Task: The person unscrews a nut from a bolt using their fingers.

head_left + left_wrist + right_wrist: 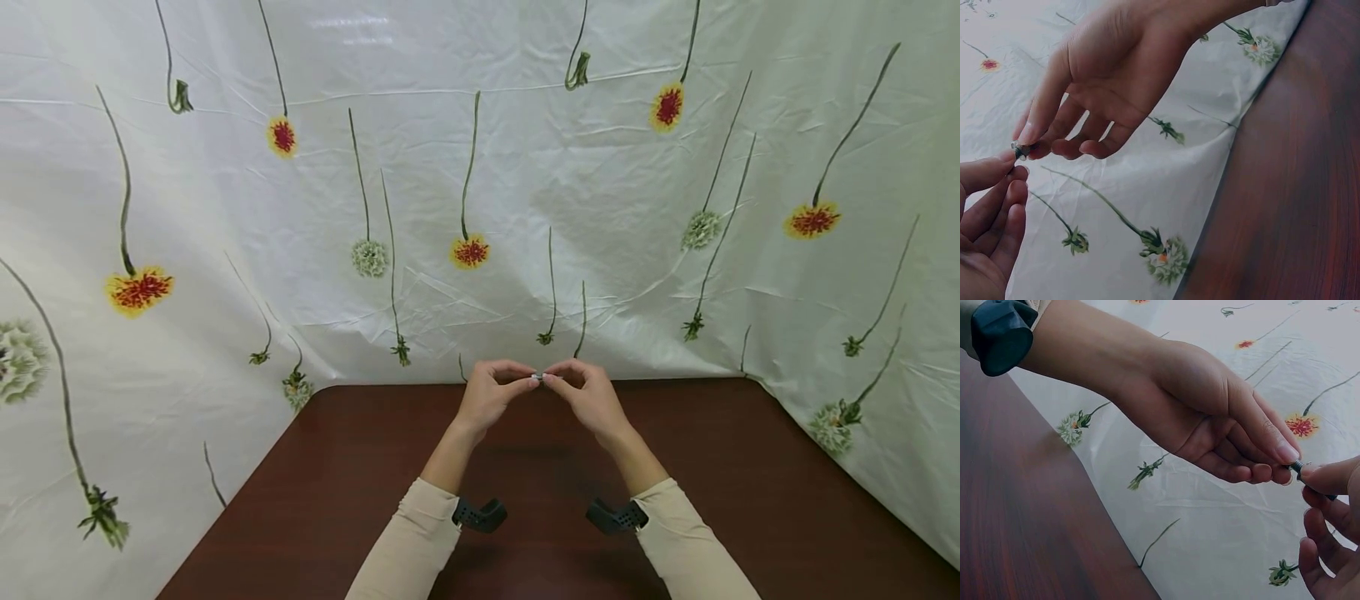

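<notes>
Nearest the viewer, at the bottom of the head view, two cream sleeves (420, 529) rise side by side, well apart, each with a black wrist device (483, 517) jutting inward. Farther along, the left hand (486, 400) and the right hand (590, 400) lean toward each other, thumb and forefinger of each pinching the same small threaded piece (1297, 467). It is held up above the tabletop, midway between the two pinches, fingertips nearly meeting around it. Its long axis runs crosswise, from one hand to the other; in the right wrist view it slopes down toward the right hand. Fingertips cover much of both ends, so which way any head points cannot be told. What shows looks metallic, grey and ribbed, with a dark bit showing by the right hand; in the left wrist view it has a pale, glinting edge. The other fingers curl loosely. Below and around stretches a dark reddish-brown table (360, 467). Beyond its far edge hangs a whitish cloth (300, 217) printed with upside-down flowers (140, 290), yellow-red blooms and pale puffs on long stems.
</notes>
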`<state>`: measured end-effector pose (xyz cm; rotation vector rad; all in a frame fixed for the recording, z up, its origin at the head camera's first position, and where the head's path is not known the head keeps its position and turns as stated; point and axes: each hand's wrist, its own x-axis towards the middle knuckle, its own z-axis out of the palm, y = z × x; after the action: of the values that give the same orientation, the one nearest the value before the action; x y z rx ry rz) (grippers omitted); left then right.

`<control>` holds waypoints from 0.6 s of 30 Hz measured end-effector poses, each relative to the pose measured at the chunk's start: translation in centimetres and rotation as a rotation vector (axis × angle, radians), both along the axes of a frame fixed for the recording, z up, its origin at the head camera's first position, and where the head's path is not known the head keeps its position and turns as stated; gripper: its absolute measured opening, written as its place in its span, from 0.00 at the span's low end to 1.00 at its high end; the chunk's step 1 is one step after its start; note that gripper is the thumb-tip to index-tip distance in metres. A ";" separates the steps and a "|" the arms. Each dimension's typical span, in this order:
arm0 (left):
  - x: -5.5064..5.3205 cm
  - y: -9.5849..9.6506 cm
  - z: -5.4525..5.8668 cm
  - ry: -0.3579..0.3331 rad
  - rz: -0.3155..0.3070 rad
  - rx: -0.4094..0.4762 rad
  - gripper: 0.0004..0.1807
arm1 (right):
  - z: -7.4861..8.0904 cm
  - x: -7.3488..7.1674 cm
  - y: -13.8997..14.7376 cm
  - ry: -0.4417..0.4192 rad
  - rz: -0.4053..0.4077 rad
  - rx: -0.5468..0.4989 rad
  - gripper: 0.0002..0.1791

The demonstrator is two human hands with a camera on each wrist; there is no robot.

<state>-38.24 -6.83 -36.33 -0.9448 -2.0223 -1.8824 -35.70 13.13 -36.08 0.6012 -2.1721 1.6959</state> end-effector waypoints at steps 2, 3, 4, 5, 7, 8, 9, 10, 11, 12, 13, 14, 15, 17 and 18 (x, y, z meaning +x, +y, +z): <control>0.0 0.0 0.0 0.001 0.002 0.002 0.09 | 0.0 0.0 0.0 0.008 0.020 -0.011 0.11; -0.1 0.0 0.0 0.002 0.005 0.002 0.08 | 0.0 0.0 0.1 0.004 0.026 -0.010 0.12; -0.1 -0.1 0.0 0.002 0.009 0.000 0.08 | 0.0 0.0 0.1 -0.004 0.031 -0.008 0.14; -0.1 -0.1 0.0 0.003 0.014 -0.002 0.08 | -0.1 -0.1 0.1 -0.012 0.029 -0.001 0.14; 0.0 -0.2 0.1 0.006 0.019 -0.004 0.08 | 0.0 0.0 0.0 -0.024 0.027 0.009 0.16; 0.0 -0.2 0.1 0.004 0.022 -0.004 0.08 | 0.1 0.0 0.0 -0.029 0.025 0.015 0.16; 0.0 -0.2 0.1 0.005 0.026 -0.004 0.08 | 0.0 -0.1 -0.1 -0.036 0.020 0.025 0.16; 0.0 -0.3 0.2 0.005 0.027 -0.003 0.08 | 0.1 -0.1 -0.1 -0.036 0.017 0.030 0.16; 0.0 -0.3 0.2 0.004 0.027 -0.001 0.08 | 0.1 -0.1 -0.1 -0.035 0.013 0.033 0.15; 0.0 -0.3 0.2 0.003 0.026 -0.001 0.08 | 0.1 0.0 -0.1 -0.035 0.013 0.032 0.14; 0.0 -0.3 0.2 0.001 0.024 0.000 0.08 | 0.1 -0.1 -0.1 -0.034 0.014 0.033 0.13; 0.0 -0.3 0.2 0.002 0.022 0.000 0.08 | 0.1 -0.1 -0.1 -0.035 0.013 0.032 0.12; 0.0 -0.2 0.2 0.002 0.019 -0.001 0.08 | 0.1 -0.1 -0.1 -0.033 0.017 0.027 0.12; -0.1 -0.2 0.1 0.001 0.013 -0.003 0.08 | 0.2 0.0 0.0 -0.028 0.026 0.013 0.13; -0.1 -0.1 0.1 0.003 0.012 -0.004 0.08 | 0.2 0.1 0.0 -0.026 0.033 0.009 0.14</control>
<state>-38.36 -6.94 -36.21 -0.9336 -2.0268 -1.8706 -35.63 13.18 -35.92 0.6235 -2.2002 1.7210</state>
